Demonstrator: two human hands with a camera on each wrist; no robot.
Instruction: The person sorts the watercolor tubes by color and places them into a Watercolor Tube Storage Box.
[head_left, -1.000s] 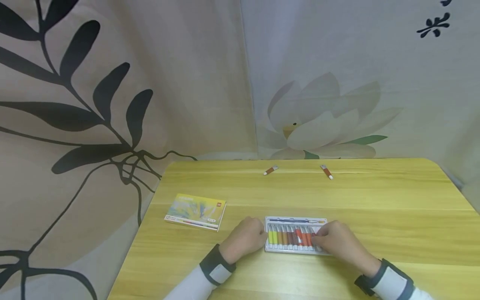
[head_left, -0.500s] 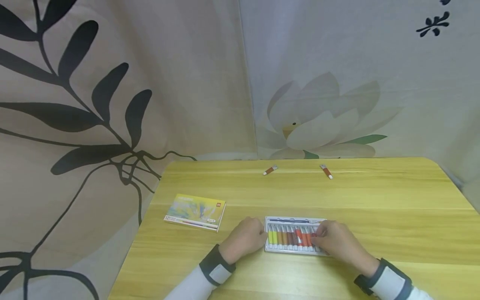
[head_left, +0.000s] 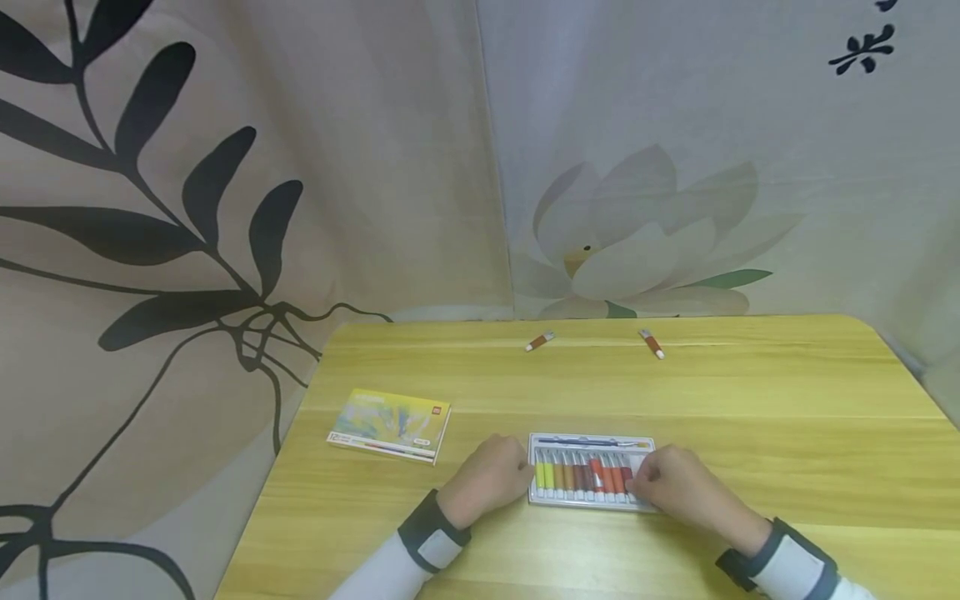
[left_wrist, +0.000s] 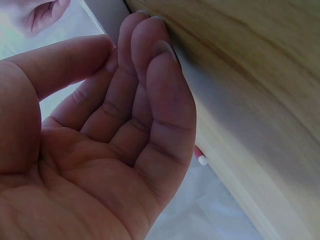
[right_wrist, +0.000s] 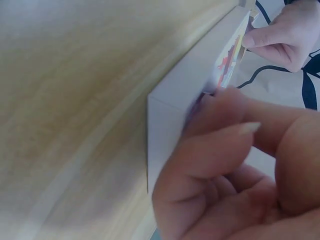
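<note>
A white paint tray [head_left: 585,504] lies in front of me, with a row of small paint tubes [head_left: 558,477] running from yellow through brown to red. One orange-red tube [head_left: 596,473] sits a little higher than its neighbours. Along the top lies a thin paintbrush [head_left: 581,442]. My left hand [head_left: 486,479] holds the tray's left edge, thumb at the rim and curled fingers along the side wall. At the right end, my right hand [head_left: 686,487] reaches over the tray with curled fingers beside a dark red tube [head_left: 627,475]. Those fingertips hide whatever may be between them.
A yellow paint box [head_left: 390,423] with a printed cover lies left of the tray. Two loose brown-red tubes with white caps, a left one [head_left: 539,342] and a right one [head_left: 652,344], lie near the table's far edge. A printed curtain [head_left: 390,167] hangs behind.
My right hand has shifted slightly right, uncovering more of the dark red tube and the tray's upper right corner. The left hand has stayed at the tray's left edge.
</note>
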